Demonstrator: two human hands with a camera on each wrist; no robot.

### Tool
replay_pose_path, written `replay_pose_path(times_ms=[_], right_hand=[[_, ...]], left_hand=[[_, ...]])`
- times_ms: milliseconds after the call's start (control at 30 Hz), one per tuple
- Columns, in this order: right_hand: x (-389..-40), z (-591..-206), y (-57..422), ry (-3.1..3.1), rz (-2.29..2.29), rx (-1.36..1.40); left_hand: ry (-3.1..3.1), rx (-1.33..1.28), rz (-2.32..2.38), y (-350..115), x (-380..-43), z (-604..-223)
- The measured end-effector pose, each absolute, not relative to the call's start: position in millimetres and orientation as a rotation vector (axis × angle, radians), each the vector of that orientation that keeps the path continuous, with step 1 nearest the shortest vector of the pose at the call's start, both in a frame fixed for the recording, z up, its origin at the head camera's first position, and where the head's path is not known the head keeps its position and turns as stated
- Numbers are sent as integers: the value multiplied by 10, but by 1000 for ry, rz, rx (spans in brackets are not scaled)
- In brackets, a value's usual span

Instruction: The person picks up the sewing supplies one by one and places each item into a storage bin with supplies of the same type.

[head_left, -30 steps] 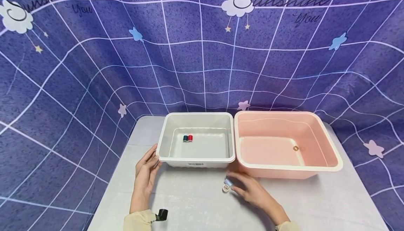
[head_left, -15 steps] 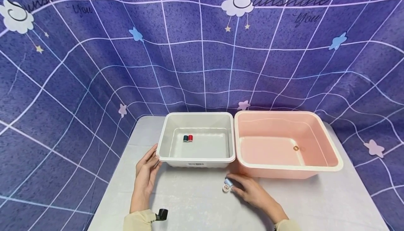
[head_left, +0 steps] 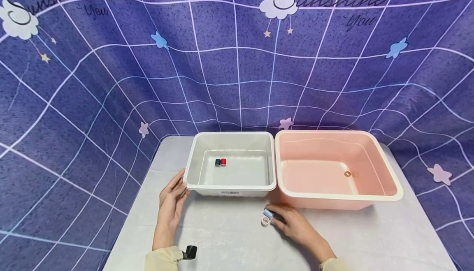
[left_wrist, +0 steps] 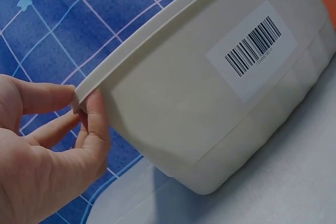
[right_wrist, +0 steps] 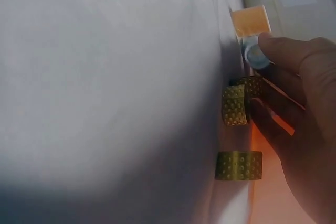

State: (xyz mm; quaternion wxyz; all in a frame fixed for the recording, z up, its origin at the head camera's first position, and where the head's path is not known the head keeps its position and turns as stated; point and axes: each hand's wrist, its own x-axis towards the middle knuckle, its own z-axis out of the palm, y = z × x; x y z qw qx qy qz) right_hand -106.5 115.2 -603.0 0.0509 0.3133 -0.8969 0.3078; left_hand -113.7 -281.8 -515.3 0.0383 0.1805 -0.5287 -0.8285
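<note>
My left hand [head_left: 172, 203] pinches the left front corner of the grey-white tub [head_left: 229, 188] by its rim, as the left wrist view also shows. A dark spool of thread [head_left: 217, 163] and a red spool of thread [head_left: 223, 162] lie side by side inside it. Close in front of the tubs, my right hand [head_left: 296, 225] has its thumb and fingers around a light blue spool of thread [head_left: 268, 213]. Right against that spool stands another, with a white end [head_left: 265, 221]; the right wrist view shows its orange thread [right_wrist: 252, 22].
A pink tub [head_left: 333, 197] stands against the grey-white one, with a small gold ring [head_left: 347, 174] inside. Several dimpled gold rings [right_wrist: 239, 165] sit beside the right hand in the right wrist view. A purple patterned curtain [head_left: 237, 65] hangs behind the table [head_left: 222, 238].
My right thumb and fingers have settled closer around the light blue spool, which has barely shifted. The left hand has stayed in place on the tub's corner.
</note>
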Motion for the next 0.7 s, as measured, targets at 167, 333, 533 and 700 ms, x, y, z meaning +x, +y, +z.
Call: replay_pose_path(times_ms=[167,333,533,700], right_hand=[[-1055,-6068,1099,-2753,901,876],[-1040,-6093,1039,-2718,877,822],[-1041,-6083,994,-2682,887,804],[-1044,-6090,983,-2679,886,787]], left_hand=[[-1608,552,-2541,-2818,-1137,-5156],[-1610,561,-2536,-2821,-1138,-5156],[-1614,569,-2536,-2826,-1135,-5159],[-1617,576,-2533,-2821,-1138,-5162]])
